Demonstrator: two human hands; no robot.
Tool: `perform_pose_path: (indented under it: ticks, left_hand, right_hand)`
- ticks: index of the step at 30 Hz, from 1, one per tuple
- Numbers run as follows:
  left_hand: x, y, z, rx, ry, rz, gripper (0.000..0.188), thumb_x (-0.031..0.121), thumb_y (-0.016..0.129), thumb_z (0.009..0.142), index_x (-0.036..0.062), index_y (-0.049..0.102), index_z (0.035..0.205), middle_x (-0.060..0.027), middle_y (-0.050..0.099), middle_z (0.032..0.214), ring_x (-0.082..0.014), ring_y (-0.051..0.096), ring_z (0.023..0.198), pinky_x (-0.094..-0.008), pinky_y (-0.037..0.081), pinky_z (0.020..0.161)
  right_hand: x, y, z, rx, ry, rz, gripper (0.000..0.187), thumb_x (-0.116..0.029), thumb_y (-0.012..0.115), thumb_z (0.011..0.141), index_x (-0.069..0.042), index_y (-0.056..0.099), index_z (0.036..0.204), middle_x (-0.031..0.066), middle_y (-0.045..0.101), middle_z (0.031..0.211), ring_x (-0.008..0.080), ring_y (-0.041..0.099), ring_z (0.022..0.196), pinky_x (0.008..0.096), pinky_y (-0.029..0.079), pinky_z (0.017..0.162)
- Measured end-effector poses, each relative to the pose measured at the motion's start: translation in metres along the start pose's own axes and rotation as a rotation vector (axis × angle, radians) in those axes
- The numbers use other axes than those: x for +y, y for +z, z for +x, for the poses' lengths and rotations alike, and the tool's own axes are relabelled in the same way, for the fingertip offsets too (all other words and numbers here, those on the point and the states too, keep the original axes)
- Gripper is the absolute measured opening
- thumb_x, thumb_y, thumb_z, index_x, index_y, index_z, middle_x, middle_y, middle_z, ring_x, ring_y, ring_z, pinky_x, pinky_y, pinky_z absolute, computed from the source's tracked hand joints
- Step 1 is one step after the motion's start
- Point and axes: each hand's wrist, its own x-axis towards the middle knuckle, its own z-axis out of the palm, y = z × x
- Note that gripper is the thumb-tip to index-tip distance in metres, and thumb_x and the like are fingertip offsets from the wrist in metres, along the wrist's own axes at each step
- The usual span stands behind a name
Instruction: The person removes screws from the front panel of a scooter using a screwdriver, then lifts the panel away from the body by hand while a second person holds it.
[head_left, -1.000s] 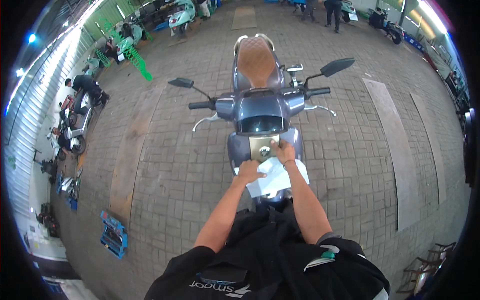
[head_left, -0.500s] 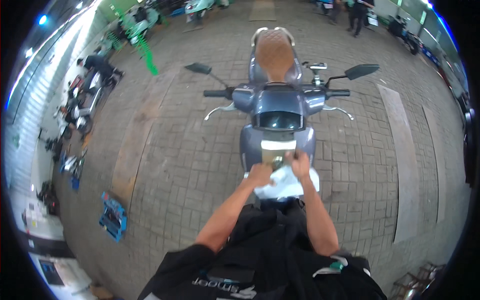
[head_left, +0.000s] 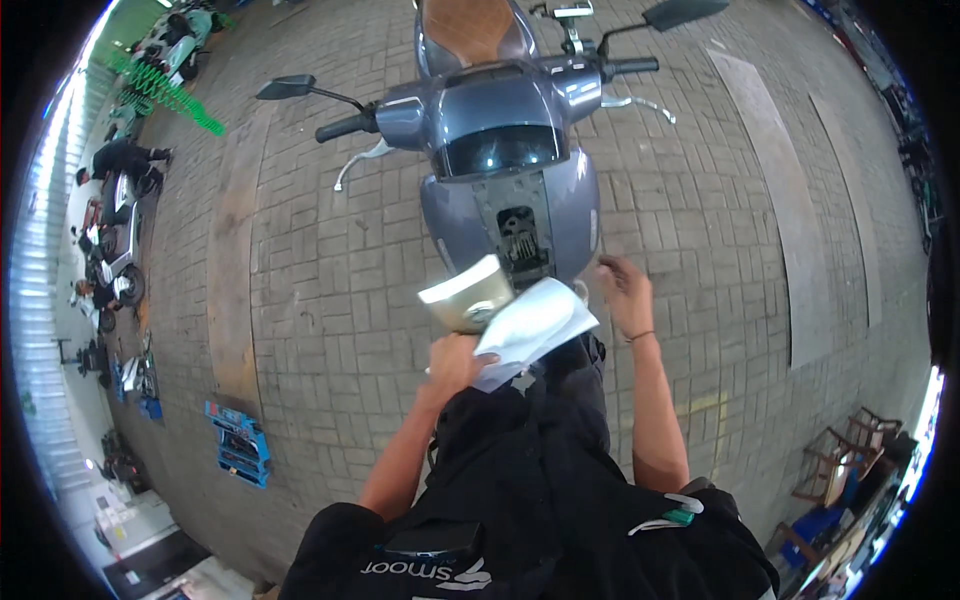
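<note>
In my left hand [head_left: 455,365] I hold a gold-coloured panel [head_left: 462,305] with a round emblem, together with a folded white sheet [head_left: 535,325]. Both are tilted in front of the scooter's nose, apart from its upper front. The grey-purple scooter [head_left: 500,105] stands facing me. A dark opening [head_left: 520,240] in its front shows parts inside that I cannot make out. My right hand [head_left: 628,295] is off the scooter's right side, fingers loosely bent and apart, with nothing visible in it.
A blue toolbox [head_left: 238,445] sits on the floor at the left. Flat boards [head_left: 770,200] lie on the paving at the right. A person [head_left: 125,160] bends over another motorbike at the far left. Wooden chairs [head_left: 835,465] stand at the lower right.
The gold panel and white sheet have come away from the scooter's front, leftward and toward me, exposing the opening. My right hand has let go and moved right. The view has shifted.
</note>
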Motion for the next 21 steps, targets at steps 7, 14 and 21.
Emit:
perform_pose_path:
  ticks: [7,14,21]
  left_hand:
    - [-0.106,-0.031,-0.105,-0.128,-0.419,-0.2,0.041,0.036,0.081,0.082,0.0017,0.076,0.104,-0.0199,0.075,0.091,-0.0341,0.073,0.085,-0.0435,0.054,0.077]
    - [-0.089,-0.056,-0.136,0.176,-0.538,-0.752,0.029,0.009,0.077,0.085,-0.0059,0.075,0.11,-0.0104,0.076,0.098,-0.0153,0.069,0.087,-0.0309,0.053,0.081]
    - [-0.048,-0.038,-0.129,0.214,-0.606,-0.82,0.027,0.008,0.075,0.087,-0.0056,0.074,0.111,-0.0084,0.075,0.099,-0.0142,0.068,0.088,-0.0307,0.054,0.08]
  right_hand:
    - [0.142,-0.031,-0.099,0.085,0.36,-0.325,0.027,-0.016,0.07,0.09,-0.001,0.074,0.111,0.0185,0.076,0.098,0.0262,0.074,0.093,0.0368,0.056,0.084]
    - [0.137,0.11,-0.142,-0.382,0.239,-0.028,0.049,-0.029,0.082,0.085,-0.004,0.066,0.124,0.0161,0.074,0.105,0.0275,0.073,0.096,0.0384,0.057,0.088]
    - [0.12,0.155,-0.159,-0.632,0.176,0.084,0.09,-0.044,0.085,0.081,-0.012,0.043,0.153,0.022,0.044,0.146,0.0404,0.041,0.138,0.0477,0.037,0.117]
